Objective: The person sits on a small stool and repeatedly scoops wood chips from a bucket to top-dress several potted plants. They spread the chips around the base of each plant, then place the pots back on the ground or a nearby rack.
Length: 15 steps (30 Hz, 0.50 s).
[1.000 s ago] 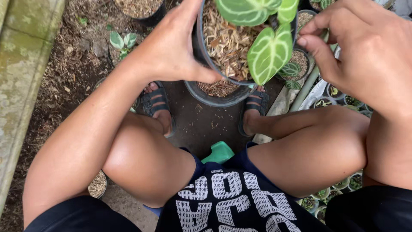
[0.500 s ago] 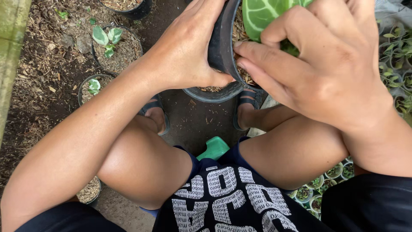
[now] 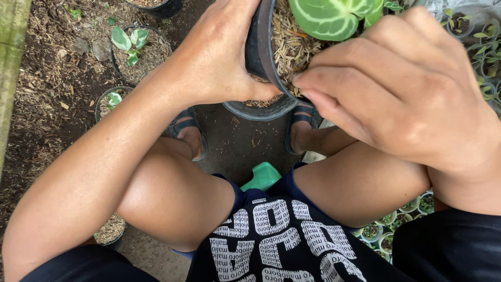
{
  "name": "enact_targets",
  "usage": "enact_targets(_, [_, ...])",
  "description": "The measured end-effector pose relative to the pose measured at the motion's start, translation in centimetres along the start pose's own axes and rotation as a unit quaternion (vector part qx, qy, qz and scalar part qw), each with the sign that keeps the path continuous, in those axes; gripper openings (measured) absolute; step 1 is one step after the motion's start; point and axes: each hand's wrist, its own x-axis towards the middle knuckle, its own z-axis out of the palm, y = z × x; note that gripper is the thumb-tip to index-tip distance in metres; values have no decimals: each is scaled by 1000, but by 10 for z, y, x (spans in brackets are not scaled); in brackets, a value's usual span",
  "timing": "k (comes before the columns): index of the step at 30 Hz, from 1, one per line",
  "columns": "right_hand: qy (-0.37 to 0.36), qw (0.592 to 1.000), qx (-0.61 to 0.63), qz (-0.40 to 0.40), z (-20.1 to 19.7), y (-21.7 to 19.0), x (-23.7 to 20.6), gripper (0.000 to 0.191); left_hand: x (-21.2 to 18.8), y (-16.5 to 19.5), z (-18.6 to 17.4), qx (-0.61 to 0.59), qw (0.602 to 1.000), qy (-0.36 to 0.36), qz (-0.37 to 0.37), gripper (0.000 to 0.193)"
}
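Between two hands (image 3: 313,68), one black pot (image 3: 261,57).

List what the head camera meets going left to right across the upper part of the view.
Mossy wooden post → small pot with a pale-green seedling → left hand → black pot of dry husk → right hand → tray of tiny seedlings.

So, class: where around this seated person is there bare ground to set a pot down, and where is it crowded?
Bare dark ground lies between the two sandalled feet, below the black pot the left hand grips. Small pots crowd the left mulch; seedling cups crowd the right.
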Motion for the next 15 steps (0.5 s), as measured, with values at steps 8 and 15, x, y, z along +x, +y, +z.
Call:
enact_targets(8, [-16, 1000, -10, -24, 0, 1, 7, 27, 3, 2, 1, -5, 1000, -10, -4, 110])
enact_targets(15, [-10, 1000, 4, -25, 8, 4, 5, 22, 7, 3, 4, -28, 1000, -10, -3, 117])
